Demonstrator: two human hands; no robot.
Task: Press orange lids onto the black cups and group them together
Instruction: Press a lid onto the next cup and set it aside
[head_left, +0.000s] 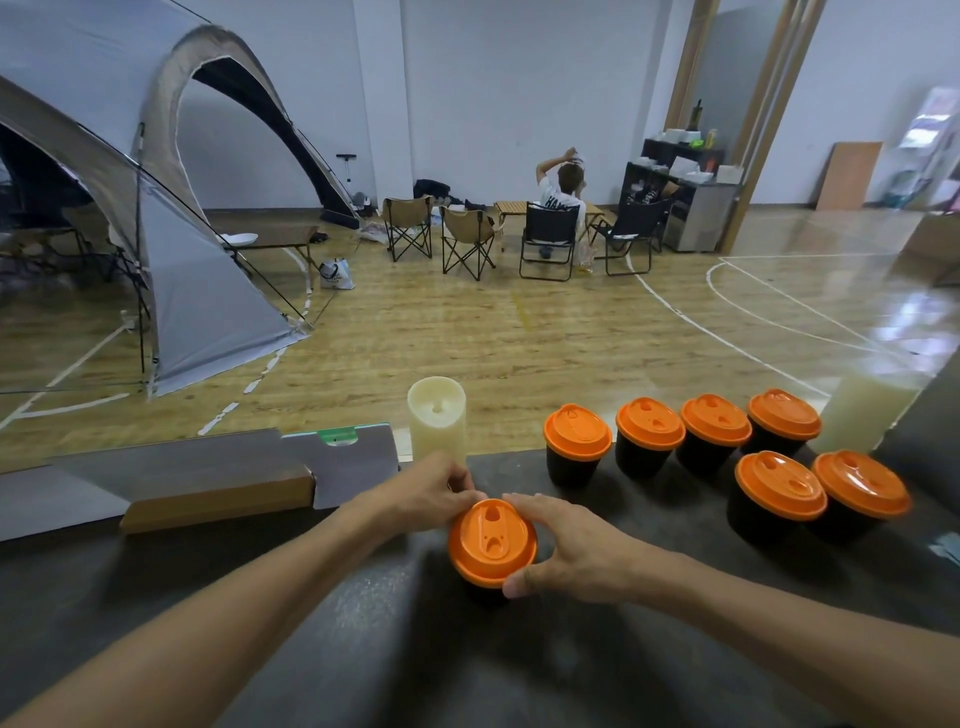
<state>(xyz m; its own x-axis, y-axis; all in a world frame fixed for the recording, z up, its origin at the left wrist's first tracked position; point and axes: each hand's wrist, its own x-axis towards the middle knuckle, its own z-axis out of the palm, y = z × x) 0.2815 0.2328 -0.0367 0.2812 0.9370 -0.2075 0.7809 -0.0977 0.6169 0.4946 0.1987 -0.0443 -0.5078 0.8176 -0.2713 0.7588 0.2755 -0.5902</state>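
Glossy plastic lids (492, 542); table (363, 649) seemingly matt.

two bare forearms, left hand (434, 491) and right hand (569, 553) (no sleeves, rings).

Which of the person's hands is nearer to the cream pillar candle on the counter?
Left. The left hand lies just in front of the candle, fingertips on the orange lid. The right hand grips that lid's opposite side, farther from the candle.
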